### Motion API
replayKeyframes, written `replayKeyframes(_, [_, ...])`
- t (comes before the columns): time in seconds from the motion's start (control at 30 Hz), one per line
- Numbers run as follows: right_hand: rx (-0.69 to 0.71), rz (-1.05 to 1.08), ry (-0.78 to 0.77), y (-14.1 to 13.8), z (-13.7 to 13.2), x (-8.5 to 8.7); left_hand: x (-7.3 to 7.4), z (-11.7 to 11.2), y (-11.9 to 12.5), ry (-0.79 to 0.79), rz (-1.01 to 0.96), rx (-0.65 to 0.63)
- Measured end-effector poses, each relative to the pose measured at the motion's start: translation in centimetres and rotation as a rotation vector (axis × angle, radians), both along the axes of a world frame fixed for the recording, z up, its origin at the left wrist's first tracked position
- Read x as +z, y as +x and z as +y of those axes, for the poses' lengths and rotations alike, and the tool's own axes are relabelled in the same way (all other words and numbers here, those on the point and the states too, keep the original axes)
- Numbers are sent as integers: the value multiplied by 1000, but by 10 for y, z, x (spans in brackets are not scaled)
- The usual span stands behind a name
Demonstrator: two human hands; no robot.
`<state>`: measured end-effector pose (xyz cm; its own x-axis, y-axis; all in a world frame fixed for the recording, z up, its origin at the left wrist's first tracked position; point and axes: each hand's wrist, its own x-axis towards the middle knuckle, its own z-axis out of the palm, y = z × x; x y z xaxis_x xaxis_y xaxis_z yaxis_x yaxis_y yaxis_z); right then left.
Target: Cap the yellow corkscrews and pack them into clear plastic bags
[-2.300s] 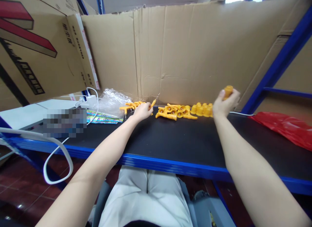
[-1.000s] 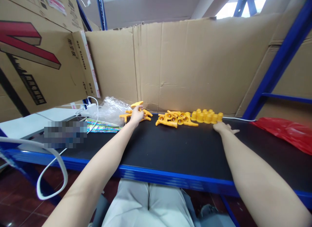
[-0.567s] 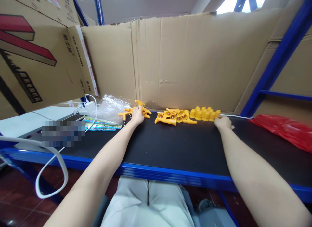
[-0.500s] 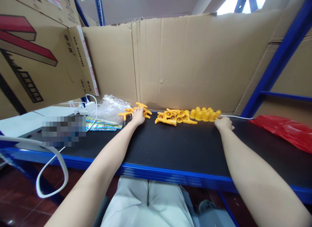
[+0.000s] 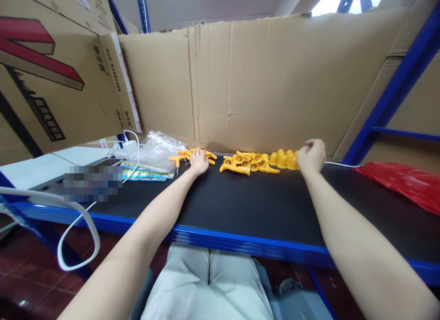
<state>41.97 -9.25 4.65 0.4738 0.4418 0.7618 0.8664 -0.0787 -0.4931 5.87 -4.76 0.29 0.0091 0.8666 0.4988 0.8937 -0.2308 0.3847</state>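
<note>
My left hand (image 5: 198, 162) rests on a pile of yellow T-handled corkscrews (image 5: 176, 158), its fingers spread over them. Dark metal spirals show below some handles. My right hand (image 5: 312, 154) is raised at the right end of a cluster of yellow cups (image 5: 282, 159) and covers part of it. Its fingers are curled in, and whether anything is between them is hidden. Between the hands lies a group of yellow pieces (image 5: 245, 165) with round hollow openings and pointed arms.
Crumpled clear plastic (image 5: 160, 150) and colourful flat packets (image 5: 151, 174) lie left of the corkscrews. A red plastic bag (image 5: 400, 180) is at the right. Cardboard (image 5: 275, 81) stands along the back of the black tabletop (image 5: 250, 210). A white cable (image 5: 96, 237) loops at the front left.
My right hand has risen from the tabletop beside the yellow cups and moved slightly left, with its fingers turned upward. My left hand stays on the corkscrews, a little flatter.
</note>
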Motion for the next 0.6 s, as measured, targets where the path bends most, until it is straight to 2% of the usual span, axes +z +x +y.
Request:
replayKeyframes(0.07, [127, -125, 3, -21, 1, 10, 5, -7, 2, 66, 34, -36])
replayKeyframes(0.17, [354, -294, -12, -58, 0, 16, 15, -23, 6, 81, 165, -225])
replayKeyframes(0.27, [604, -503, -117, -94, -5, 10, 19, -38, 15, -15, 279, -375])
replayKeyframes(0.37, [777, -715, -277, -123, -12, -4, 17, -45, 24, -46, 356, -367])
replayKeyframes(0.47, [797, -851, -398, -141, -17, -18, 13, -43, 28, -63, 395, -347])
replayKeyframes(0.6, [720, -872, -421, -150, -18, -26, 12, -38, 28, -61, 398, -361])
